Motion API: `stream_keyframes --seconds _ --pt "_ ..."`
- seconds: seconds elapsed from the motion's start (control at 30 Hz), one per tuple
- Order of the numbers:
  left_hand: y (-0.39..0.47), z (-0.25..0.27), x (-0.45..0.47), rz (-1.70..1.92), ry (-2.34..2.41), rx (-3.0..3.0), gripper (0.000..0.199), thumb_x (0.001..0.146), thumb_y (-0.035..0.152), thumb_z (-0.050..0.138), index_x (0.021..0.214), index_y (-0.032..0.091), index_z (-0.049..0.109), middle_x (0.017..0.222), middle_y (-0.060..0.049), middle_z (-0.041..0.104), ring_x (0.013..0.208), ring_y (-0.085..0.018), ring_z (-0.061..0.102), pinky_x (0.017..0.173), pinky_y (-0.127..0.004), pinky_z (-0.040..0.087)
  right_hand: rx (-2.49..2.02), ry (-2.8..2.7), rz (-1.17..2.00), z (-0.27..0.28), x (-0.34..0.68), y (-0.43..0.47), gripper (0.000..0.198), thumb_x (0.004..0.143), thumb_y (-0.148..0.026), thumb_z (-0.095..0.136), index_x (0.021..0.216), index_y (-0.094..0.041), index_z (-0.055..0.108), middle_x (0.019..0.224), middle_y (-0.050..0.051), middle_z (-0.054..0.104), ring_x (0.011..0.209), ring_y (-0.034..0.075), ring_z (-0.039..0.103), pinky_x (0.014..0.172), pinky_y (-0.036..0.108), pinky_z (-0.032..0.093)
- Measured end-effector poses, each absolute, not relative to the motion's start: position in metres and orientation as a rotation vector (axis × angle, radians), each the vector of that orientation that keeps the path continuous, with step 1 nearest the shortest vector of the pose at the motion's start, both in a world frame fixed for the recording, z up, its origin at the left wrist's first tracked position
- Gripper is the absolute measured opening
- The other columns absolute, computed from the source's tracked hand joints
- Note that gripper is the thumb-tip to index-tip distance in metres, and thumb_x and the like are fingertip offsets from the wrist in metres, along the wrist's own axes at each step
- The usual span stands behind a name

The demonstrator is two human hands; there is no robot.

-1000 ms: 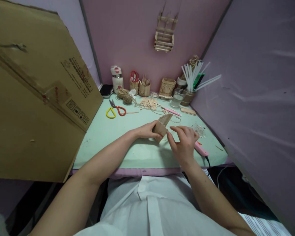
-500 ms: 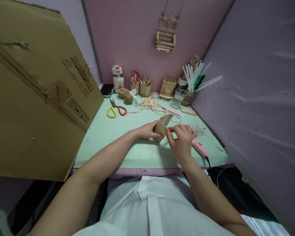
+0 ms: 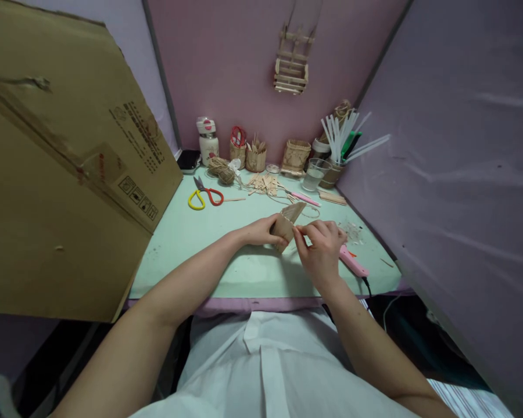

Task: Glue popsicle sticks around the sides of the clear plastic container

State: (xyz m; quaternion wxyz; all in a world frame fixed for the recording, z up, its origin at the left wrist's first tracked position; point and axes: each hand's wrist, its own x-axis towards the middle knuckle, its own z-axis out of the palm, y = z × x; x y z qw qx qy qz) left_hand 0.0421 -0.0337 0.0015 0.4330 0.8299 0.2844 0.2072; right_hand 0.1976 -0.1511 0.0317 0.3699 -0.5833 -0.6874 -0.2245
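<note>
Above the front middle of the table, my left hand is wrapped round a small craft piece of wooden sticks, with a slanted panel rising at its back. It is held tilted, and my palm hides part of it. My right hand is closed in a pinch, thumb and forefinger touching the right edge of the piece. What lies between those fingertips is too small to make out. Just right of that hand lies a pink glue gun with a black cord.
Scissors, a twine ball, loose wooden sticks and a pink pen-like tool lie farther back. A glass of water and a pot of white glue sticks stand back right. A cardboard sheet leans at left.
The camera view has shifted very slightly. Both hands keep the same hold at the wooden craft piece, with no other clear movement.
</note>
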Motion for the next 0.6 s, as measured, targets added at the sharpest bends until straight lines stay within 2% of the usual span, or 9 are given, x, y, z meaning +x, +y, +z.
stream_keyframes --seconds 0.1,0.17,0.23,0.33,0.43,0.53,0.6 --pt "-0.034 0.001 0.042 0.518 0.72 2.057 0.063 0.064 0.044 0.076 0.116 0.016 0.053 0.111 -0.005 0.064 0.102 -0.025 0.06 0.084 -0.034 0.048 -1.495 -1.769 -0.579 0.031 0.198 -0.153 0.021 0.094 -0.033 0.057 0.079 -0.022 0.066 0.077 0.001 0.067 0.086 0.022 0.052 0.084 0.038 0.027" --pt "-0.034 -0.001 0.041 0.512 0.7 2.043 0.067 0.064 0.043 0.078 0.119 0.017 0.052 0.115 -0.006 0.064 0.105 -0.026 0.06 0.086 -0.035 0.048 -1.497 -1.744 -0.558 0.031 0.199 -0.155 0.019 0.093 -0.038 0.057 0.093 -0.022 0.068 0.088 0.003 0.069 0.09 0.023 0.055 0.087 0.04 0.028" --pt "-0.033 -0.003 0.041 0.511 0.659 2.048 0.073 0.062 0.042 0.08 0.124 0.018 0.05 0.119 -0.007 0.063 0.109 -0.028 0.059 0.089 -0.036 0.048 -1.499 -1.685 -0.508 0.028 0.203 -0.158 0.035 0.09 -0.046 0.059 0.115 -0.021 0.063 0.104 0.007 0.067 0.098 0.025 0.056 0.091 0.042 0.031" --pt "-0.031 -0.004 0.041 0.504 0.641 2.083 0.081 0.057 0.04 0.084 0.127 0.018 0.048 0.123 -0.007 0.062 0.114 -0.03 0.058 0.092 -0.036 0.048 -1.498 -1.601 -0.356 0.019 0.211 -0.159 0.065 0.085 -0.053 0.061 0.138 -0.018 0.044 0.12 0.014 0.058 0.107 0.027 0.056 0.096 0.047 0.037" --pt "-0.031 -0.004 0.04 0.481 0.694 2.119 0.084 0.056 0.038 0.086 0.128 0.017 0.047 0.126 -0.008 0.061 0.116 -0.031 0.057 0.093 -0.038 0.047 -1.5 -1.581 -0.115 0.002 0.217 -0.156 0.087 0.081 -0.055 0.064 0.149 -0.017 0.026 0.136 0.019 0.048 0.122 0.031 0.05 0.102 0.052 0.038" --pt "-0.032 -0.002 0.039 0.45 0.731 2.152 0.086 0.056 0.04 0.086 0.129 0.016 0.047 0.128 -0.01 0.061 0.116 -0.032 0.057 0.094 -0.039 0.047 -1.525 -1.531 0.096 -0.016 0.219 -0.15 0.106 0.076 -0.057 0.067 0.154 -0.015 0.01 0.153 0.024 0.029 0.141 0.035 0.033 0.111 0.056 0.032" --pt "-0.032 -0.001 0.038 0.44 0.735 2.172 0.085 0.056 0.041 0.085 0.128 0.016 0.047 0.127 -0.01 0.061 0.115 -0.032 0.058 0.092 -0.039 0.047 -1.547 -1.474 0.209 -0.025 0.219 -0.145 0.116 0.072 -0.058 0.07 0.155 -0.013 0.003 0.157 0.025 0.021 0.146 0.035 0.025 0.115 0.057 0.027"
